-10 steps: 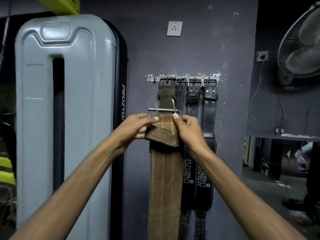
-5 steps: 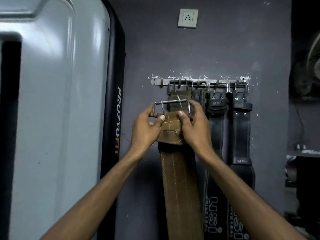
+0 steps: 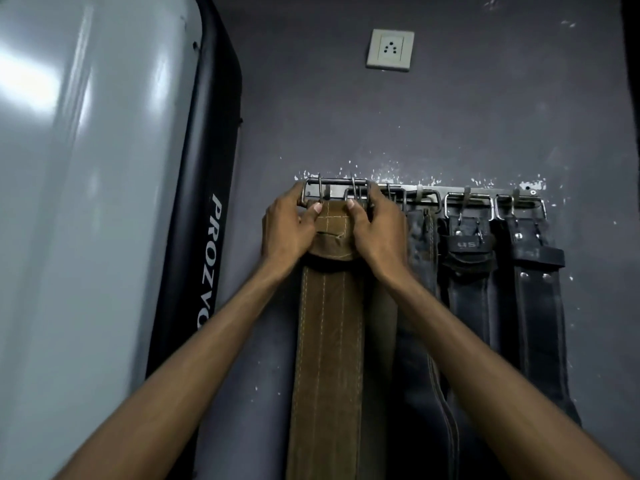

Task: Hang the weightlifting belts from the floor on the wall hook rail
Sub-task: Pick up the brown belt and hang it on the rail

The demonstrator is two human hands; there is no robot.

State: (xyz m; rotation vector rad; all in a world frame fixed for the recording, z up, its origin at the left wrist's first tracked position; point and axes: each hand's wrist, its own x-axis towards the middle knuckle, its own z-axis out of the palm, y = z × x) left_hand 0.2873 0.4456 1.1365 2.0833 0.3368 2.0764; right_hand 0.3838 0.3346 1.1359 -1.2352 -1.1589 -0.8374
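Note:
A brown stitched leather belt point(image 3: 329, 341) hangs straight down in front of me, held by its top end. My left hand point(image 3: 285, 230) grips the left side of its steel buckle point(image 3: 336, 183) and my right hand point(image 3: 377, 233) grips the right side. The buckle is level with the left end of the metal hook rail point(image 3: 485, 195) on the dark wall, pressed against it. Whether the buckle sits over a hook is hidden by my fingers. Another brown belt hangs partly behind it, and three black belts point(image 3: 533, 306) hang from hooks to the right.
A tall grey machine shroud with a black edge point(image 3: 194, 237) stands close on the left of the rail. A white wall socket point(image 3: 390, 49) sits above the rail.
Both hands have lifted the brown belt's buckle from below the rail up to rail height at its left end. The view has moved closer to the wall.

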